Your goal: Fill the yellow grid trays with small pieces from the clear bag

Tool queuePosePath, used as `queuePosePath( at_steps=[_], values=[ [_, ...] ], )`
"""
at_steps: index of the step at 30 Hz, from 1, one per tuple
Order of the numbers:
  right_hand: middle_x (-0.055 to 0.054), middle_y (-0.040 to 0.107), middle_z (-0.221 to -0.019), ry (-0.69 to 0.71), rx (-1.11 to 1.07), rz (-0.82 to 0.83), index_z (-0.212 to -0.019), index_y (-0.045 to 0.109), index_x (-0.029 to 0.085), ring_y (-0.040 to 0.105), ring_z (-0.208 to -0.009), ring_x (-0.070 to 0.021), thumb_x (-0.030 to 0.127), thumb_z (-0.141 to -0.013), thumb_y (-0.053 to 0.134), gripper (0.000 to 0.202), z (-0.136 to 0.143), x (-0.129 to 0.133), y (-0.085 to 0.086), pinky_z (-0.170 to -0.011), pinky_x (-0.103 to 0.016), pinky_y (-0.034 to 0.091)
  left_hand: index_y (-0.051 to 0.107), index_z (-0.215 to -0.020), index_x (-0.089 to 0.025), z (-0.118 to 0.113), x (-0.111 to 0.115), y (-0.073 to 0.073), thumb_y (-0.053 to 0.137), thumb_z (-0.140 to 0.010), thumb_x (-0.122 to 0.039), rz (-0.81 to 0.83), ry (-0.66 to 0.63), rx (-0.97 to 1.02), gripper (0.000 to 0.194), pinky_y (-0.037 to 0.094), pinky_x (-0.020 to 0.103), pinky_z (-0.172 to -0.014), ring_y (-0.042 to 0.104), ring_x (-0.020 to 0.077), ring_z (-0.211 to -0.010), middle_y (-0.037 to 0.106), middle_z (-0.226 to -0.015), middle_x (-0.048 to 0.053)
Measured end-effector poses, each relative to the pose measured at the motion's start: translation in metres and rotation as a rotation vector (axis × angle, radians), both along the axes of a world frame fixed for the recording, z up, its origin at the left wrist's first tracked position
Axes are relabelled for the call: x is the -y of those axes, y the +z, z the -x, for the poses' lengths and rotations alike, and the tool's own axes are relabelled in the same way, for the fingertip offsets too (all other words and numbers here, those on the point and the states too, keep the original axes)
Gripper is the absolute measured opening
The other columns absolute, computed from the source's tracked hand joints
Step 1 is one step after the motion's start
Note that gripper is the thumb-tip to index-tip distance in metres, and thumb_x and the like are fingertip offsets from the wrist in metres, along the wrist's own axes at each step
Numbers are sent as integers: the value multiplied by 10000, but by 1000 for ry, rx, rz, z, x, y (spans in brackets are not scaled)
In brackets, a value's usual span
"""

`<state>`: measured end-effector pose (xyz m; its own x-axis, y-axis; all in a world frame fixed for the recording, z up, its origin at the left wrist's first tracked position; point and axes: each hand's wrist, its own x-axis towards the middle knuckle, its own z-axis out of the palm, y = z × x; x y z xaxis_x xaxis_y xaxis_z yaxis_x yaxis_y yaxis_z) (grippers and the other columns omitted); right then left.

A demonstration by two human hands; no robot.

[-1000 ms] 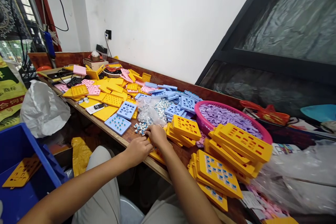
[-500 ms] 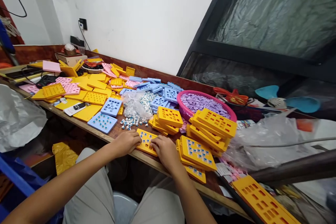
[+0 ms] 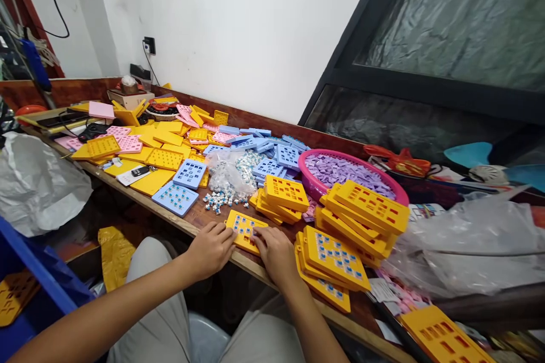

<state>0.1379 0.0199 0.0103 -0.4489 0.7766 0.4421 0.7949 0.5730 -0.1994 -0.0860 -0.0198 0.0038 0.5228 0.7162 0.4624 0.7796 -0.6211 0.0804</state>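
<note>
Left hand: I see the left hand (image 3: 213, 247) with bent fingers, tips at the left edge of the yellow panel; its thumb is mostly hidden, so I cannot tell whether it grips.
Right hand: the right hand (image 3: 276, 252) has curled fingers over the panel's right side; I cannot tell whether they pinch a small piece.
Yellow panel: this yellow panel (image 3: 243, 226) lies at the near table edge, between both hands, with blue-and-white pieces in several of its openings.
Clear bag: just beyond it I have a crumpled clear bag (image 3: 225, 167) with small blue-and-white pieces (image 3: 219, 202) in and around it, some loose on the table (image 3: 192, 216).
Pink basket: right of the bag, a round pink basket (image 3: 312, 184) heaped with purple pieces (image 3: 347, 174).
Blue crate: at near left, a blue crate (image 3: 46, 264) holds yellow plates (image 3: 17, 295) with cut-outs.
Pale basket: at far left, a small pale basket (image 3: 164, 117) holds dark and orange items I cannot identify.
Stacks: yellow panels (image 3: 334, 252) stand piled right of the right hand, some filled with blue pieces.
</note>
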Motion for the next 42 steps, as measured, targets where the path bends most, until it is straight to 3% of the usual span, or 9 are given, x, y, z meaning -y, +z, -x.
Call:
queuePosePath(
  at_steps=[3,6,10,13,18,22,27,36,42],
  values=[
    [-64,739,-984,-13,49,-32,-975,735,216,621,-911,-227,269,-1020,551,197,2,5,0,-827,-347,437,569,-1318,-142,0,8,-8,426,-1027,-249,-38,18,-36,342,394,473,-998,562,293,-1115,653,-1199,137],
    [-87,727,-1069,-32,136,-69,-1058,730,209,604,-957,-248,298,-1036,516,233,7,16,-1,-815,-379,414,554,-1345,-128,-3,12,-10,455,-999,-230,-31,18,-61,373,379,475,-1029,550,303,-1156,638,-1241,148],
    [-124,704,-1154,-38,220,-108,-1175,692,175,580,-1045,-278,285,-1048,464,283,13,33,-4,-826,-412,393,608,-1275,-166,1,9,1,472,-992,-256,22,-6,-13,327,410,461,-998,567,288,-1122,659,-1167,131],
    [-132,704,-1146,-12,271,-127,-1157,693,163,577,-1029,-286,280,-1032,481,272,15,36,2,-833,-424,378,663,-1150,-203,18,-4,11,473,-1002,-259,46,34,98,247,436,429,-958,581,260,-1060,678,-1067,100],
    [-97,715,-890,-64,232,-115,-819,705,204,587,-906,-261,329,-999,548,269,33,10,34,-833,-403,349,690,-1080,-202,57,-42,11,540,-959,-189,26,269,197,193,444,408,-900,566,266,-1036,679,-1056,94],
    [-61,740,-935,-16,147,-16,-905,713,228,623,-942,-234,368,-992,572,217,79,-23,49,-841,-353,347,695,-1125,-216,66,-62,0,630,-938,-257,58,212,171,203,447,397,-902,572,258,-1050,678,-1092,79],
    [-101,768,-973,5,305,113,-929,726,205,670,-947,-264,391,-930,665,196,125,-53,43,-899,-373,357,704,-1020,-193,62,-67,-5,619,-926,-188,65,241,190,127,455,391,-893,580,253,-1015,676,-1019,78],
    [-40,787,-939,72,278,191,-919,739,252,692,-954,-244,314,-885,723,72,122,-68,35,-880,-334,376,667,-927,-193,65,-63,-6,547,-939,-146,110,230,272,128,467,345,-864,608,227,-965,662,-930,58],
    [-39,783,-924,77,199,193,-875,760,240,688,-935,-231,188,-857,673,103,120,-63,39,-886,-329,395,665,-1013,-215,65,-66,-9,589,-941,-212,142,239,293,104,481,320,-846,622,218,-971,650,-996,52]
  ],
)
